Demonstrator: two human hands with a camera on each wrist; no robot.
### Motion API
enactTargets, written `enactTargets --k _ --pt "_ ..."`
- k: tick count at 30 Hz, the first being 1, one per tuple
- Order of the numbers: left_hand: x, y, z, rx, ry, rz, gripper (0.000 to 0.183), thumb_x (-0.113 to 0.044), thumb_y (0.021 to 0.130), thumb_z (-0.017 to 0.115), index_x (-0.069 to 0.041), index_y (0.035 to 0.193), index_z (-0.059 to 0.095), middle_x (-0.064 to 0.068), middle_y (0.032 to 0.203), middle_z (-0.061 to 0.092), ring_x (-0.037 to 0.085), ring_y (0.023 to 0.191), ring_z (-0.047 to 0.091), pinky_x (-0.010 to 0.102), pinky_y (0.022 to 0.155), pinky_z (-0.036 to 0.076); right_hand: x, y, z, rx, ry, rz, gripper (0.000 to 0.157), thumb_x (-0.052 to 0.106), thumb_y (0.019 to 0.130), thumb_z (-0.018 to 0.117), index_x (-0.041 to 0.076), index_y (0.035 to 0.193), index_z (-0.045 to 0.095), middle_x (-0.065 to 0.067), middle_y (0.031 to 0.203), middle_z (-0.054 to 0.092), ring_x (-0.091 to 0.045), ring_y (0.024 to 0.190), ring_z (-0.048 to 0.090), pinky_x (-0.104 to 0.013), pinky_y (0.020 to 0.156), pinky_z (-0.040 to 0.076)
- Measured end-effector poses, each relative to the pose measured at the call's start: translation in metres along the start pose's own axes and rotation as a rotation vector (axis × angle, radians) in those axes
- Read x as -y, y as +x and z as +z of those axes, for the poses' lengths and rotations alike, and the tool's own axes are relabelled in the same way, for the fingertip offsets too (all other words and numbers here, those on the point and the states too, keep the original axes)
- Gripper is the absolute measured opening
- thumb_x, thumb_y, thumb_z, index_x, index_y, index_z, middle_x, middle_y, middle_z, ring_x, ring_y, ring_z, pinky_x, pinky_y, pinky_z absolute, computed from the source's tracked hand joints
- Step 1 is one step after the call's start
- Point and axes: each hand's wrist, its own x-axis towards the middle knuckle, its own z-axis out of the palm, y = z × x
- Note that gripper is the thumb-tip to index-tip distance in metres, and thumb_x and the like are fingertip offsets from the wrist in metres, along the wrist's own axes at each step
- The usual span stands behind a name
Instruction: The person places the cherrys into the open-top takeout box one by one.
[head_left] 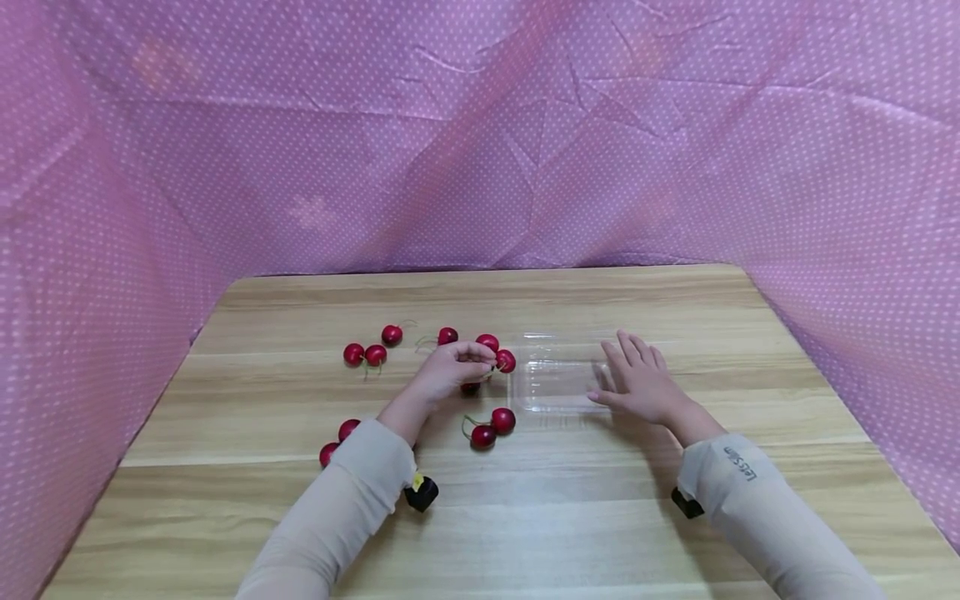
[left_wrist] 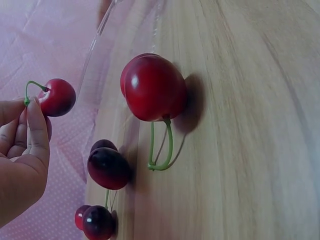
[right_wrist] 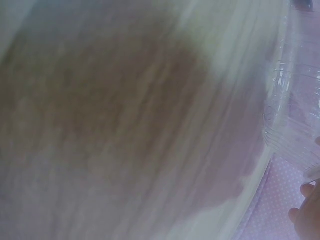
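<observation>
My left hand [head_left: 450, 372] pinches the green stem of a pair of red cherries [head_left: 506, 361] beside the left wall of a clear plastic container [head_left: 555, 408]. In the left wrist view thumb and finger grip the bent stem, and one held cherry [left_wrist: 57, 97] hides most of the other. My right hand [head_left: 641, 385] is at the container's right side with its fingers spread and fairly straight. In the right wrist view only some fingers [right_wrist: 305, 217] show, close to the clear plastic [right_wrist: 290, 120].
Joined cherries [head_left: 492, 428] lie in front of the left hand, and a dark cherry [head_left: 470, 388] sits under it. More cherries [head_left: 375, 356] are at the back left, others [head_left: 330, 453] by the left sleeve. A pink dotted cloth [head_left: 480, 167] surrounds the wooden table [head_left: 570, 517].
</observation>
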Motion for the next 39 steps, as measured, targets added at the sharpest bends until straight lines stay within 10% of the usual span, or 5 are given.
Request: enactTargets --k 9,39 --pt "0.0 0.001 0.007 0.044 0.029 0.01 0.02 0.006 0.08 0.054 0.006 0.099 0.055 0.021 0.101 0.056 0.037 0.099 0.049 0.04 0.083 0.043 -0.002 -0.002 0.0 0.002 0.002 0.004 0.087 0.055 0.075 0.054 -0.001 0.134 0.022 -0.027 0.138 0.008 -0.04 0.124 0.005 -0.056 0.098 0.004" --pt "-0.003 0.007 0.042 0.139 0.125 -0.066 0.018 0.004 0.077 0.058 0.0 0.094 0.058 0.007 0.087 0.058 0.016 0.08 0.055 0.04 0.081 0.044 -0.003 -0.004 -0.001 0.005 -0.008 -0.018 0.087 0.056 0.075 0.053 0.0 0.134 0.022 -0.027 0.137 0.009 -0.04 0.124 0.006 -0.055 0.098 0.006"
